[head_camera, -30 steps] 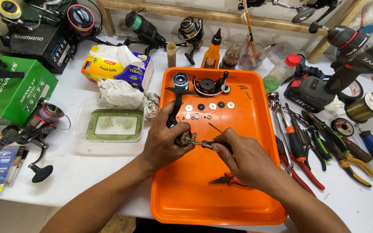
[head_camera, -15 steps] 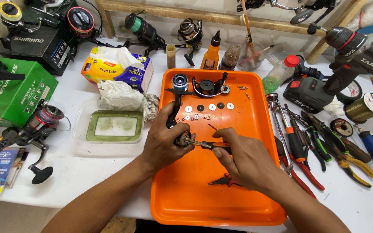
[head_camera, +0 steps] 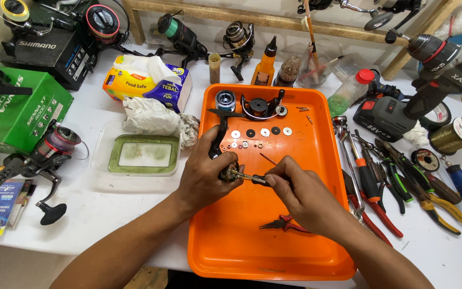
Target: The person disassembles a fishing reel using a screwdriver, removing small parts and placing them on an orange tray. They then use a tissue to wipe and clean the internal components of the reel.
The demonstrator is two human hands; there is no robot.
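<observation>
At the lower centre of the frame, the bottom edge of a shallow orange plastic tray (head_camera: pixel 225 251) lies on the white table (head_camera: pixel 108 208). On the tray's floor, low and right of centre, rests a small pair of red-handled pliers (head_camera: pixel 284 223), just beside the right wrist. Above it, at mid-frame, the two hands meet over the tray. The left hand (head_camera: pixel 204 174) has its fingers curled and pressed around a small dark metal fishing-reel part (head_camera: pixel 228 172), which it holds just over the tray's middle. The right hand (head_camera: pixel 295 190) pinches the black handle of a thin screwdriver (head_camera: pixel 252 178) between thumb and fingertips, its tip touching the reel part.

Farther up the tray lies a row of small round washers and discs (head_camera: pixel 263 131), and beyond them, near the top rim, a black reel body with a curved bail (head_camera: pixel 260 107) beside a blue-grey spool (head_camera: pixel 225 99).

Left of the tray sits a clear plastic tub with a green-tinged inside (head_camera: pixel 143 154), with a crumpled white cloth (head_camera: pixel 156 120) behind it. Right of the tray lie pliers and cutters with red, green and yellow handles (head_camera: pixel 397 182). At the upper right stands a grey and black cordless drill (head_camera: pixel 402 107); at the left edge sits a green cardboard box (head_camera: pixel 17 107).
</observation>
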